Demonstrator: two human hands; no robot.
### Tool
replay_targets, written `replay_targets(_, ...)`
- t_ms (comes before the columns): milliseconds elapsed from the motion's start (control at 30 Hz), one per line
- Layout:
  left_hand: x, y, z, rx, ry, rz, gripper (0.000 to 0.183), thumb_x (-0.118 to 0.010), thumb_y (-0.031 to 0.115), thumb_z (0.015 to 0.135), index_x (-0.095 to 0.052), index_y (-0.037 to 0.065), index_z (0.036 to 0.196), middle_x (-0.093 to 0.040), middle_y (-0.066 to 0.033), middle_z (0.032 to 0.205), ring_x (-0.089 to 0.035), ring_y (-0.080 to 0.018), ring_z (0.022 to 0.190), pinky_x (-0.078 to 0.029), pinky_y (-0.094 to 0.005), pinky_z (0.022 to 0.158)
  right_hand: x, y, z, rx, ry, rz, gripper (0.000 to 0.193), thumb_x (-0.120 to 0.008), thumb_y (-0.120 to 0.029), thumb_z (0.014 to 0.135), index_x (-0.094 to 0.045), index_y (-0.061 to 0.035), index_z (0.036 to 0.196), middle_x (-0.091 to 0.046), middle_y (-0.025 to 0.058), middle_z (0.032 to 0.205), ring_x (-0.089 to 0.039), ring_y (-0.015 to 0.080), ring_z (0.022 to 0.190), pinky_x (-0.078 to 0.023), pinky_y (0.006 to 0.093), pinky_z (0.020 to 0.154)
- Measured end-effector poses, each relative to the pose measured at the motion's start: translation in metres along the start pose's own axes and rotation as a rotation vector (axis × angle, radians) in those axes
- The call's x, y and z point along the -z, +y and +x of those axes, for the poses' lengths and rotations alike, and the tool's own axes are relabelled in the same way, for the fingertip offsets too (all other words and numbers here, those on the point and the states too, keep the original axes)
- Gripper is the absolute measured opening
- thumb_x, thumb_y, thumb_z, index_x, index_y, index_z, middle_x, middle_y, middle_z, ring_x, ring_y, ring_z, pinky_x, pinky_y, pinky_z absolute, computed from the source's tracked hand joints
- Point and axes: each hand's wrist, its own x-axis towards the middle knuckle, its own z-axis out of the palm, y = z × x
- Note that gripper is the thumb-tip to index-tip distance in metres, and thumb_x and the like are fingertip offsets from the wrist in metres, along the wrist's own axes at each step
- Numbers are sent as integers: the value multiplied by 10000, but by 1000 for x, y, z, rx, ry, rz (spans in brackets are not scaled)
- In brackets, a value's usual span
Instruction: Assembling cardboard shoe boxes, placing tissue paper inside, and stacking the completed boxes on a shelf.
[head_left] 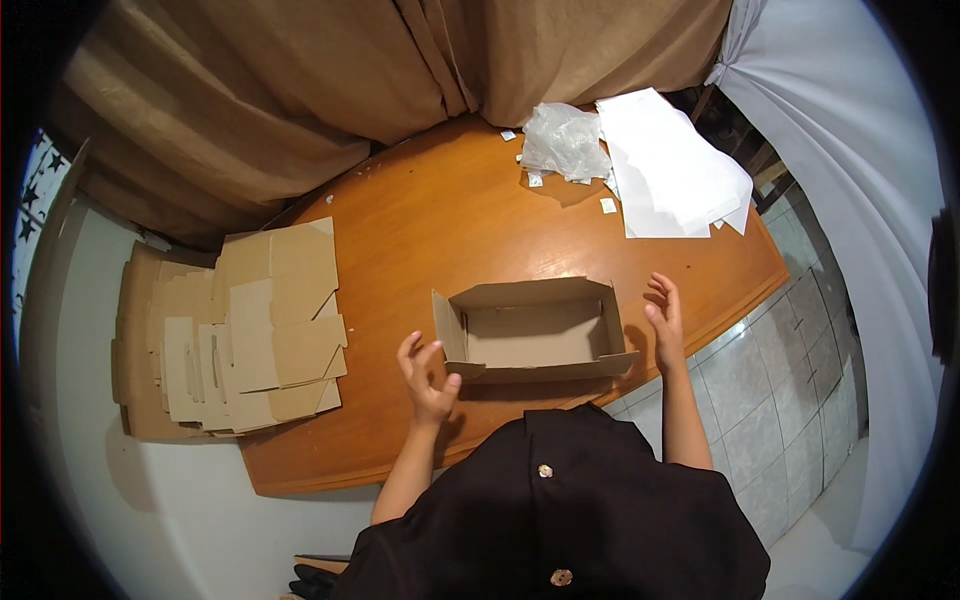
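Observation:
An open-topped cardboard box (540, 372) stands near the front edge of the wooden table, its inside bare. Just off its left front corner is my left hand (430, 390), fingers apart and holding nothing. On the other side, a short way from the box's right end, my right hand (664, 318) is raised with its fingers spread and curved, also holding nothing. Neither hand appears to grip the box.
Flat folded cardboard boxes (255, 340) are stacked at the table's left. At the back right lie white paper sheets (670, 170), a clear plastic bag (562, 142) and small white packets (608, 206). A brown curtain (300, 80) hangs behind the table (430, 200).

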Motion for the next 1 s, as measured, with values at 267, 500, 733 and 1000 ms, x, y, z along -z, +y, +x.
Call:
replay_targets(267,-31,17,5,181,-153,101,533,-654,141,775,-437,43,1252,-198,-248,1423,-313,-389,1281,-284,-436,1037,-15,-15,-3,28,-177,-174,620,-565,-204,706,-426,-126,1304,-391,93,1277,-353,260,1208,-340,418,951)
replay_targets(500,-37,18,4,341,-125,160,638,-649,161,790,-340,12,1328,-400,-265,1296,-419,-381,1183,-345,-412,990,1,-7,-3,-51,-37,118,503,-424,-95,754,-499,-75,1251,-490,73,1164,-453,168,1062,-392,282,860)
replay_targets(733,-43,-2,-5,55,-209,241,492,-609,82,809,-444,66,1272,-378,-253,1335,-427,-403,1197,-382,-415,965,-1,-12,-9,-13,20,100,510,-367,-26,764,-518,-51,1250,-523,67,1099,-485,131,939,-415,246,797)
replay_targets(1000,-39,-8,-3,-34,-436,214,368,-577,142,817,-509,78,1173,-523,-163,1240,-425,-354,1219,-288,-503,1016,-6,-9,-9,-2,20,89,479,-442,-30,765,-529,-45,1236,-508,46,1030,-480,123,891,-414,245,795)
